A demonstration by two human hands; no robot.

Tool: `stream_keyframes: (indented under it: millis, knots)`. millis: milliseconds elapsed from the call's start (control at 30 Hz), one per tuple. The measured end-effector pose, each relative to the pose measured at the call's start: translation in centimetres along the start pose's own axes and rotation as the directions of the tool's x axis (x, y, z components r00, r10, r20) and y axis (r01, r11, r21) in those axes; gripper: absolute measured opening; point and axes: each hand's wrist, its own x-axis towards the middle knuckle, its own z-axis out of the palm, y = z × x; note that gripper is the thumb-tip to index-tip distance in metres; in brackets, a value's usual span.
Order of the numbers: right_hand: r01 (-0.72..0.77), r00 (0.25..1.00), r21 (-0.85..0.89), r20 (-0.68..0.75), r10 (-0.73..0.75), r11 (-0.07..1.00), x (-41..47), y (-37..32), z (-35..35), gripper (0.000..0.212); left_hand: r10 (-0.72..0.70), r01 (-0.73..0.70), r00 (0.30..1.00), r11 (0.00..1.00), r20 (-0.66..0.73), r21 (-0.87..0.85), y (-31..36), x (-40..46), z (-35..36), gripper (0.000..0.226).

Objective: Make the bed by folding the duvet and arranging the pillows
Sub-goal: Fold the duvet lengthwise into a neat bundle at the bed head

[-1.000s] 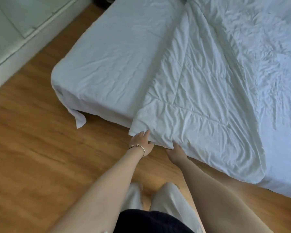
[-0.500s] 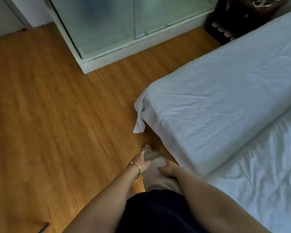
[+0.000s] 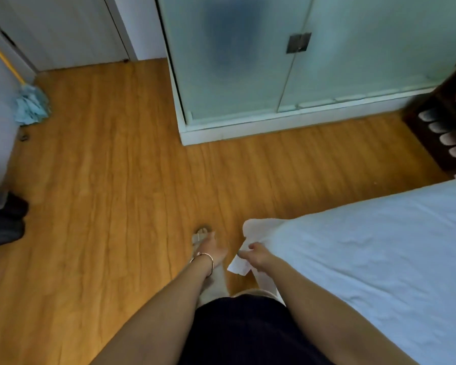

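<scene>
The bed (image 3: 374, 254), covered in a white sheet, fills the lower right of the head view. Its near corner has a loose flap of sheet (image 3: 238, 266) hanging toward the floor. My right hand (image 3: 257, 255) is at that corner, fingers curled onto the hanging flap. My left hand (image 3: 212, 247), with a bracelet on the wrist, hovers just left of it over the wooden floor, fingers relaxed and holding nothing. The duvet and the pillows are out of view.
A frosted glass cabinet (image 3: 274, 69) on a white base stands across the wooden floor (image 3: 116, 193). A dark shoe rack (image 3: 442, 133) is at the right, a mop (image 3: 29, 104) at the left wall, dark shoes (image 3: 5, 219) at the left edge.
My view swung left from the duvet to the bed's corner. Both hands let go of the duvet edge, and my right hand now holds the hanging sheet flap.
</scene>
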Motion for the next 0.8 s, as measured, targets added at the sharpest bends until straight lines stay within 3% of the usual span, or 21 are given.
stream_keyframes:
  millis: [133, 267, 367, 500, 800]
  knots:
    - [-0.037, 0.992, 0.069, -0.117, 0.045, 0.997, 5.6, -5.4, -5.8, 0.062, 0.012, -0.012, 1.0, 0.999, 0.01, -0.041, 7.8, 8.3, -5.0, 0.081]
    - [-0.036, 0.98, 0.262, -0.182, 0.086, 0.964, 10.6, -11.4, -10.2, 0.048, 0.084, -0.091, 0.993, 0.992, 0.081, 0.09, 16.7, 15.3, -11.3, 0.075]
    - [-0.005, 0.963, 0.425, -0.241, 0.119, 0.905, 12.6, -16.9, -13.0, 0.053, 0.125, -0.139, 0.988, 0.977, 0.093, 0.162, 22.5, 19.4, -13.9, 0.07]
    - [-0.001, 0.943, 0.326, -0.313, 0.109, 0.945, 15.3, -21.3, -17.5, 0.068, 0.175, -0.194, 0.978, 0.962, 0.114, 0.189, 27.8, 23.2, -13.0, 0.069]
    - [-0.169, 0.91, 0.461, -0.266, 0.318, 0.871, 22.7, -17.9, -33.4, 0.065, 0.164, -0.301, 0.931, 0.851, 0.326, 0.43, 43.3, 33.9, -7.1, 0.067]
